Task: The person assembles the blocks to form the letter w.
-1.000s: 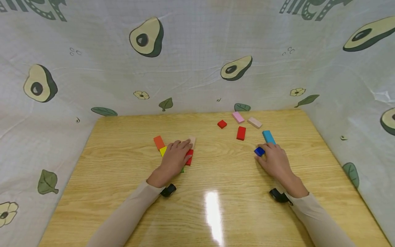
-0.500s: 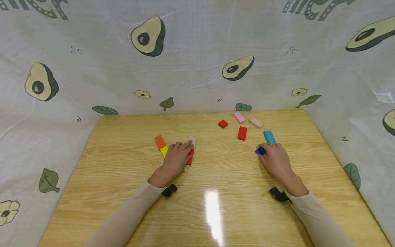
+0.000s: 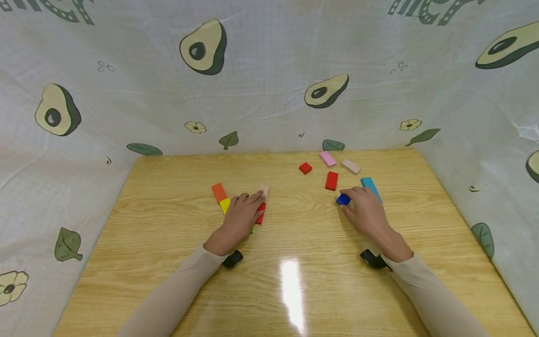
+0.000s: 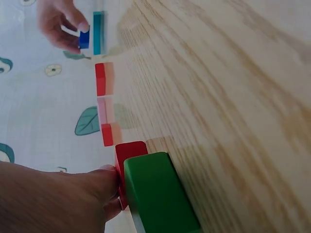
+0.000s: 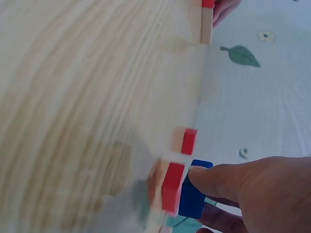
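Note:
My right hand pinches a dark blue block between thumb and fingers. In the right wrist view the thumb lies over the top end of this blue block. My left hand rests on a group of blocks, its fingers reaching over a pale wooden block and its thumb at a red block. An orange block and a yellow block show beyond that hand. The green block is large in the left wrist view, mostly hidden under the hand from above.
A light blue block lies just behind the right hand. Farther back are a red block, a small red block, a pink block and a pale block. A printed cloth stands behind the wooden table.
My right hand has moved left with the dark blue block, away from the light blue block, of which more now shows. The left hand stays on its blocks.

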`<state>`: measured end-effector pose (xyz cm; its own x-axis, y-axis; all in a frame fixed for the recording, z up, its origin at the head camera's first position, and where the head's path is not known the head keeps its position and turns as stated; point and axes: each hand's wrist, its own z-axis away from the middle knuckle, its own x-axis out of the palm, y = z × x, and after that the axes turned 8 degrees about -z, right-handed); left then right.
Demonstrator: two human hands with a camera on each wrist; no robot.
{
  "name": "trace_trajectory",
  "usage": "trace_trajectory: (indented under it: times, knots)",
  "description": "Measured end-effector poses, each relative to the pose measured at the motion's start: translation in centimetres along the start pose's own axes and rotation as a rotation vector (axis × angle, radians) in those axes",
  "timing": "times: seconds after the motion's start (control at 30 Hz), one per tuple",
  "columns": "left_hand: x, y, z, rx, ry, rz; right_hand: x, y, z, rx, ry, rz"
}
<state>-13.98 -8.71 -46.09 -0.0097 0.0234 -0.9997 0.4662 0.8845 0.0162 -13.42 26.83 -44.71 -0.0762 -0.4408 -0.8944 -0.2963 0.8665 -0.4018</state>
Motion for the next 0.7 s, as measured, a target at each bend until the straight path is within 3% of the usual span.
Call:
trace_trajectory:
  times: [0.3,0.7]
  knots:
    - [0.0,0.1,-0.1,-0.023,-0.037,0.003,1.0,-2.8,-2.9,-0.068,-0.047,-0.024]
    - [0.2,0.2,0.0,-0.022,-0.014,-0.038,3.1,-5.3,-6.8,-0.157,-0.112,-0.068]
